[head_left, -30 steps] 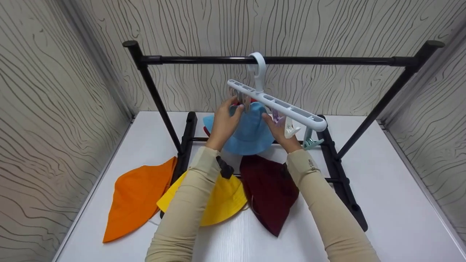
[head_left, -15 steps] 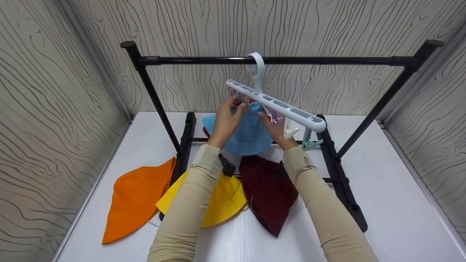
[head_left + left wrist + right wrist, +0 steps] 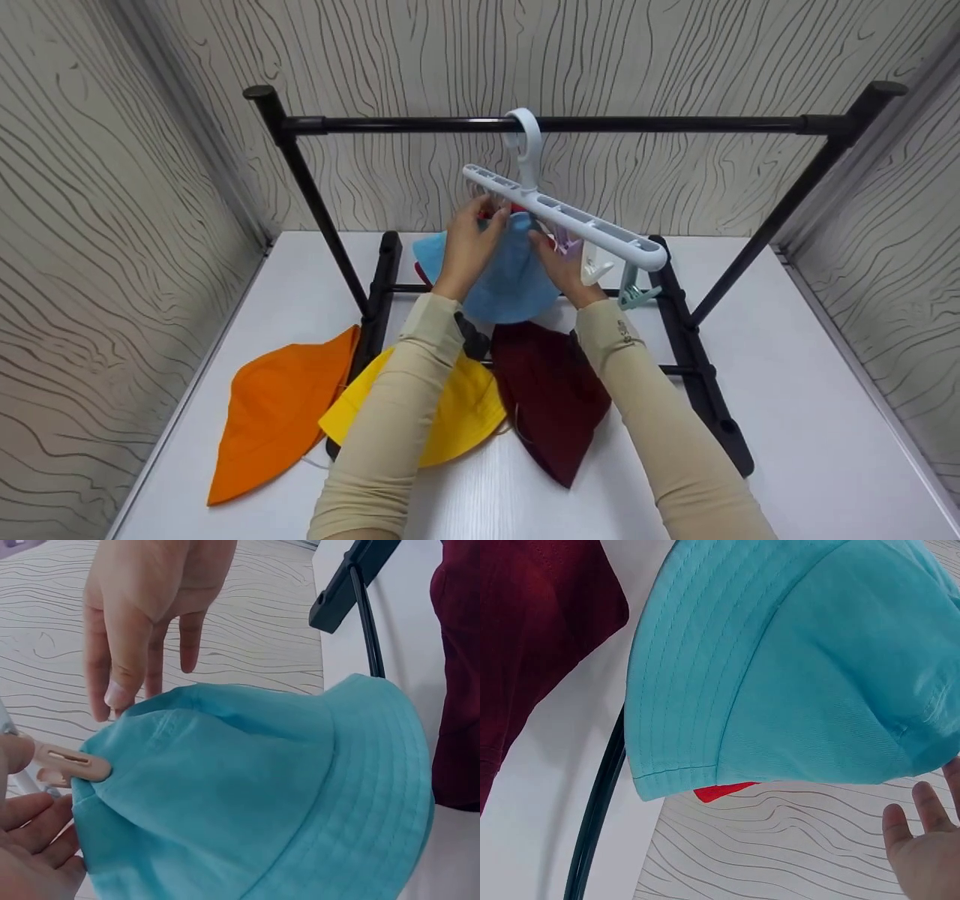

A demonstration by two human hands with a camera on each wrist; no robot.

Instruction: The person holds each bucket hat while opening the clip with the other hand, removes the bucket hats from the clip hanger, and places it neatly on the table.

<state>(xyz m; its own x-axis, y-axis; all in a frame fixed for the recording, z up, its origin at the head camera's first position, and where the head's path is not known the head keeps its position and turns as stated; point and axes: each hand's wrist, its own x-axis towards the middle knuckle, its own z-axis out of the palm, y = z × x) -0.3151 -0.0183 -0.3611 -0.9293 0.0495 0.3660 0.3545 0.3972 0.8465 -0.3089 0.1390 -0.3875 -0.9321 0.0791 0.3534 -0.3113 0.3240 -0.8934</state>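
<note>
A light blue bucket hat (image 3: 504, 281) hangs beneath a white clip hanger (image 3: 577, 217). In the left wrist view, a peach clothes peg (image 3: 79, 763) grips the edge of its crown. My left hand (image 3: 471, 247) is at this peg, thumb on its end and fingers stretched below; the head view partly hides the contact. On the other side of the crown is my right hand (image 3: 559, 266), its thumb by the fabric. Its fingers (image 3: 926, 808) look loosely straight beside the crown in the right wrist view. A red hat (image 3: 724, 791) shows behind the blue one, mostly covered.
The hanger's hook is over the top bar of a black rack (image 3: 675, 125). Purple (image 3: 568, 244), white (image 3: 594, 264) and green (image 3: 636, 291) pegs dangle at its near end. Orange (image 3: 281, 412), yellow (image 3: 461, 412) and maroon (image 3: 551, 401) hats lie below on the white table (image 3: 817, 420).
My right hand has shifted slightly left along the blue hat's crown. The left hand stays at the peg. The hanger and the lower hats look the same, apart from a small camera shift.
</note>
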